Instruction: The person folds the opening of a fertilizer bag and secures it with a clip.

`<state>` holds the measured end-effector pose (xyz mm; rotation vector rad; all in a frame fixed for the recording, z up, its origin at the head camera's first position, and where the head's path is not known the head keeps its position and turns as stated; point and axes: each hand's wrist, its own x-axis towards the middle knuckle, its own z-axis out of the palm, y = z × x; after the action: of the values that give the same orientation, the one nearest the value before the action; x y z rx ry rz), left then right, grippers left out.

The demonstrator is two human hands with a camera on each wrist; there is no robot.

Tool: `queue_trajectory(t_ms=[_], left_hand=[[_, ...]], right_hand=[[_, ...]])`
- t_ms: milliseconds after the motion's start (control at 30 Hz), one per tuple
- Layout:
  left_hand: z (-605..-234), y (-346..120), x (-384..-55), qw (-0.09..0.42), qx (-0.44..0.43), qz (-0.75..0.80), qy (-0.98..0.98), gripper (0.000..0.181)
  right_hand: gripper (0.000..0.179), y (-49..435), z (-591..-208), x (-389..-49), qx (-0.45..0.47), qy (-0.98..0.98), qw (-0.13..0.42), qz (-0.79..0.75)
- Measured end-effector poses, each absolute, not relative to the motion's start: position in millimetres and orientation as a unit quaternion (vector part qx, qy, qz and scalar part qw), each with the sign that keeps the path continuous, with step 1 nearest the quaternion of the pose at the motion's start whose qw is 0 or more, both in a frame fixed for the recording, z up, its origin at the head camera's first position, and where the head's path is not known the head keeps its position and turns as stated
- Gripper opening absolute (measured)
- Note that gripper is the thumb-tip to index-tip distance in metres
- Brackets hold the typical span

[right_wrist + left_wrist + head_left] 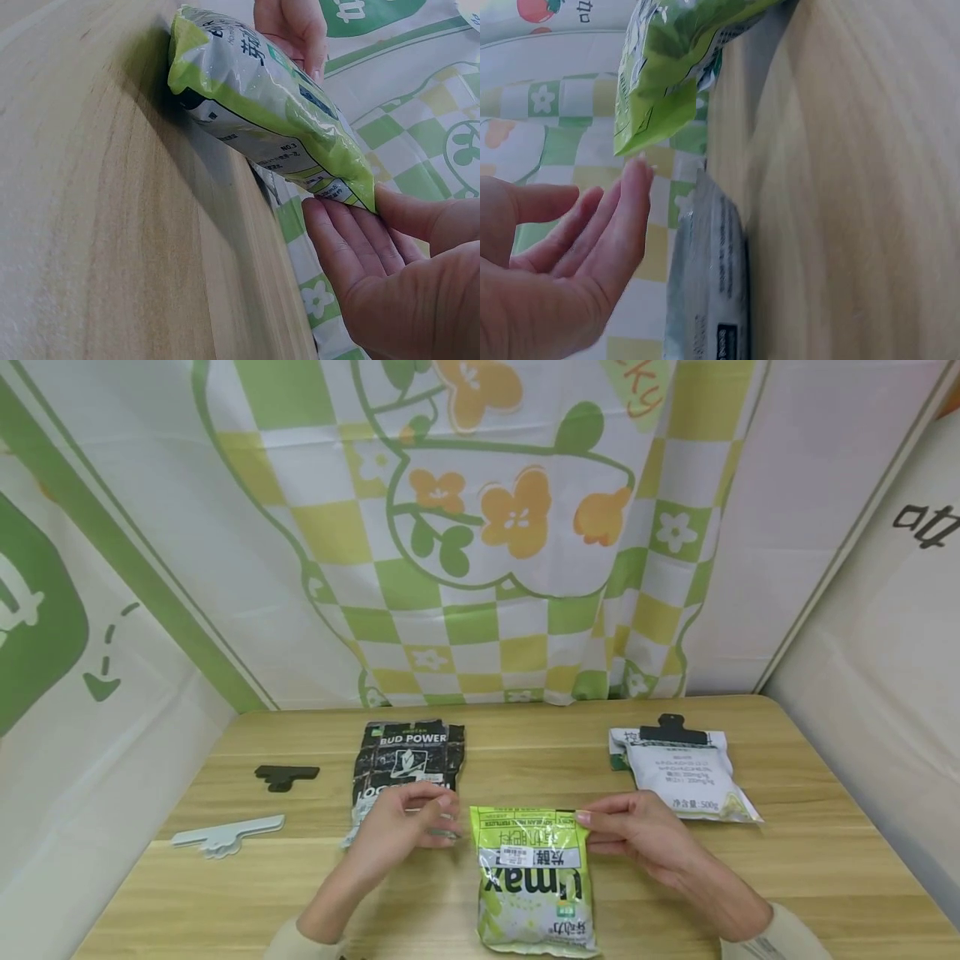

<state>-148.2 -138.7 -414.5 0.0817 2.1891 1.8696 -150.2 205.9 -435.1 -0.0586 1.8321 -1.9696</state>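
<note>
Pinches an upper corner of the green bag (532,881) between thumb and fingers in the right grip (648,835), brought together on the very edge. Holds nothing in the left grip (393,827), with a clear gap between thumb and loosely bent fingers, just beside the opposite upper corner. Has the bag between the two grips, tilted, with the pinched end raised off the surface (525,768). Made of glossy, creased film, roughly rectangular, flat along the top edge and plump toward the near end; lime above, paler below, printed with upside-down lettering in the head view and stuck with a small white label (516,857).

Just behind the left grip, partly covered by it, in wrinkled film: a black bag (411,760). Beyond the right grip, cushion-shaped, crossed at the top by a broad black clip (673,734): a white pouch (686,781). Off to the left: a loose dark clip (285,774) and, nearer, a pale clip (228,837), both long-barred. Underneath: streaky tan wood grain. At the back, softly folded: checked cloth (517,610).
</note>
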Motion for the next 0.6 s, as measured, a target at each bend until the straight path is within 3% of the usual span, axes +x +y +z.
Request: queue_trajectory(t_ms=[233, 600], left_hand=[[-409, -153, -154, 0.043, 0.003, 0.558, 0.829, 0.022], [-409, -182, -164, -0.033, 0.027, 0.454, 0.89, 0.022]], right_hand=[[0.029, 205, -436, -150, -0.026, 0.674, 0.216, -0.706], [0.024, 205, -435, -149, -0.029, 0.675, 0.208, -0.708]])
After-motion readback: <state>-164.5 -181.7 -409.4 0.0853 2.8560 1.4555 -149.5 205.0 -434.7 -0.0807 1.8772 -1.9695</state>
